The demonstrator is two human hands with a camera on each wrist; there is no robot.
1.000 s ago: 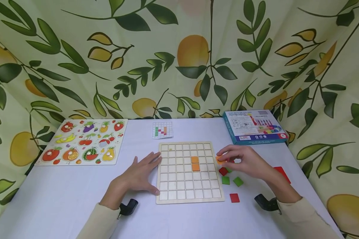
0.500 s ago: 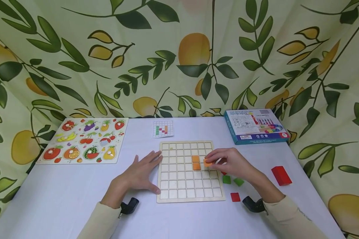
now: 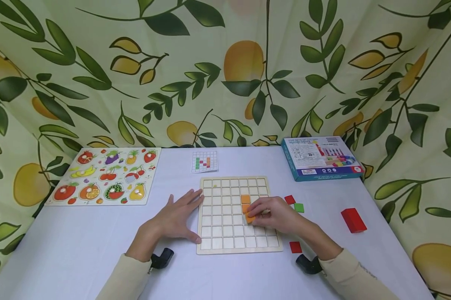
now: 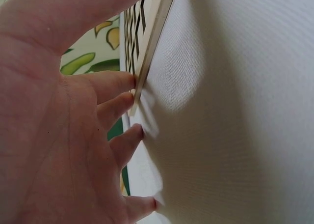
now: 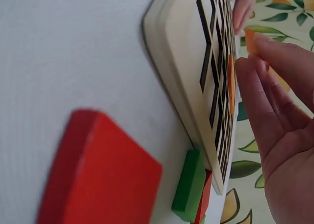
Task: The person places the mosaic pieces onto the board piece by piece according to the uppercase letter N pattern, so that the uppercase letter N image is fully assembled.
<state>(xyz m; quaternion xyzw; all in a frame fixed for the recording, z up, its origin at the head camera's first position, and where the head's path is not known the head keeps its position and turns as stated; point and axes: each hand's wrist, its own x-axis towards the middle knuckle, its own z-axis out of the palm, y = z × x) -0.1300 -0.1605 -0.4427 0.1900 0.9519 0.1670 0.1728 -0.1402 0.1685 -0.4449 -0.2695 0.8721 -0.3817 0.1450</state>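
A wooden grid board (image 3: 225, 233) lies flat on the table in the head view. Two orange square tiles (image 3: 246, 203) sit one below the other in its cells. Pinched between thumb and fingers of my right hand (image 3: 276, 213) is another orange tile (image 3: 249, 218), over the cell just below those two. At the board's left edge, my left hand (image 3: 174, 217) is spread, its thumb and fingertips touching the rim. In the left wrist view the fingers (image 4: 115, 84) reach the board's side. The right wrist view shows the pinched orange tile (image 5: 250, 41) at the fingertips.
Red (image 3: 295, 247) and green tiles (image 3: 299, 207) lie right of the board, some hidden by my right hand. A red block (image 3: 353, 220) stands farther right. Behind are a pattern card (image 3: 204, 162), a boxed set (image 3: 321, 159) and a fruit puzzle board (image 3: 105, 177).
My right hand has carried the orange tile leftward from the loose tiles to over the board, beneath the two orange tiles. My left hand stays at the board's edge.
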